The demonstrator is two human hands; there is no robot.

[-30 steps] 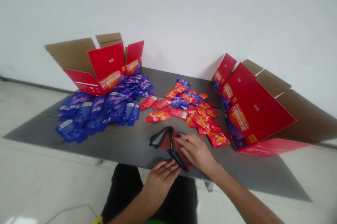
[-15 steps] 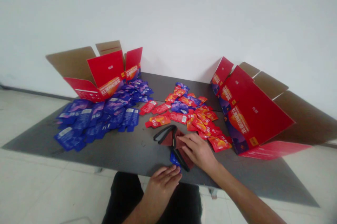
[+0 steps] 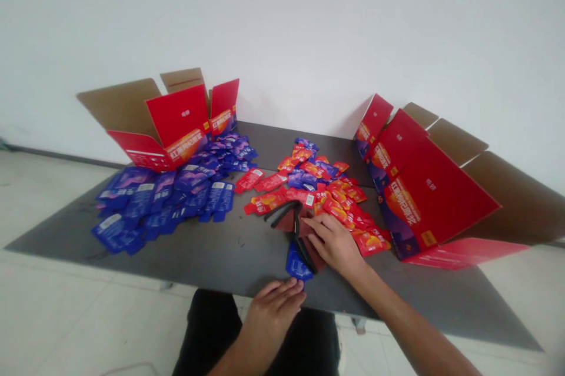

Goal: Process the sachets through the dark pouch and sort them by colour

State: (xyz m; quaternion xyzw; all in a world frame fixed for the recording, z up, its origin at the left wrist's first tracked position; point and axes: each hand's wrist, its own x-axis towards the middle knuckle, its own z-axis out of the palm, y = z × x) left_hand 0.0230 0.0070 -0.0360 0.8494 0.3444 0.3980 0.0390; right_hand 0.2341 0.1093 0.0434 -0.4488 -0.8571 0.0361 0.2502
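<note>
My right hand pinches the edge of a maroon, black-edged, V-shaped object, whose kind I cannot make out. Partly under it, a blue sachet lies near the table's front edge. At the sachet's lower end, my left hand has its fingers pressed together over the tip, with the thumb hidden. Just beyond the object are red-orange sachets, and more red sachets lie right of my right hand.
Many blue sachets are piled at the left before an open red carton. A second open red carton stands at the right. Purple sachets mix with red ones on the grey table, against a white wall.
My right hand and the maroon-and-black object have shifted slightly away from me, uncovering more of the blue sachet. My left hand has hardly moved.
</note>
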